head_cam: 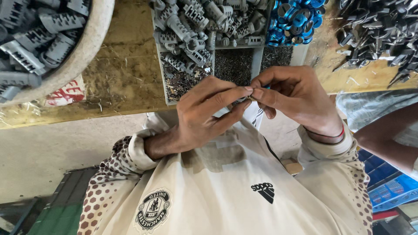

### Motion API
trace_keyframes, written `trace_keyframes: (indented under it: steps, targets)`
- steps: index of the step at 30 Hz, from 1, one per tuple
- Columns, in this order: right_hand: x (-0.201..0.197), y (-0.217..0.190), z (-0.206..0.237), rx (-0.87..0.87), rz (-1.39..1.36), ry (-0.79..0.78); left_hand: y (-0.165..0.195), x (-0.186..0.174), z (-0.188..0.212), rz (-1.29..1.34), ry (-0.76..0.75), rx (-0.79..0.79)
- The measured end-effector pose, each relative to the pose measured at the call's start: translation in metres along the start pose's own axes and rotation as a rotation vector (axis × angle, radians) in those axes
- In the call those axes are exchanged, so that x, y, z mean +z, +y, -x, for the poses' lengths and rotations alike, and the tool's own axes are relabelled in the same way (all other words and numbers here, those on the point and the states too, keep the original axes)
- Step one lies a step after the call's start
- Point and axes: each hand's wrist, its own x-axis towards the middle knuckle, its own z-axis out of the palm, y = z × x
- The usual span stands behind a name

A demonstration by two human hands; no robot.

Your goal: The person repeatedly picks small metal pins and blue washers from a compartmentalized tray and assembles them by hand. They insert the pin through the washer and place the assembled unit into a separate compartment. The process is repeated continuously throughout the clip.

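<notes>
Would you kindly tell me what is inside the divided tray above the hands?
The divided tray holds grey ridged plastic parts, blue rings, small metal clips and tiny dark pieces. Both hands cover its near edge; the upper part is out of frame.

head cam — looks steeply down | close on hands, chest, bench edge

Worn wooden surface over a bare concrete floor, in even daylight.

The yellowish wooden surface is scratched and stained, its front edge running across the view. Below it lies a pale grey concrete floor, dusty and unmarked. At the lower left sits a dark green and grey slatted crate; at the lower right, blue plastic crates stand stacked. Light is soft and flat, with only faint shadows under the surface's edge.
</notes>
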Motion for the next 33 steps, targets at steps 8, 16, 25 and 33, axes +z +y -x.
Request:
trace_keyframes:
  steps: [8, 16, 25, 33]
  targets:
    - [0.002, -0.001, 0.003, -0.032, 0.017, 0.014, -0.005, -0.002, 0.001, -0.083, 0.007, 0.162]
    - [-0.001, -0.004, 0.009, -0.064, 0.006, 0.023, -0.01, -0.003, 0.01, 0.054, -0.069, 0.013]
    - [0.001, -0.017, 0.002, -0.107, 0.457, -0.022, -0.02, -0.002, 0.009, -0.077, -0.156, 0.231]
    - [0.004, -0.018, 0.001, -0.129, 0.468, -0.017, -0.018, -0.013, 0.009, -0.105, -0.215, 0.237]
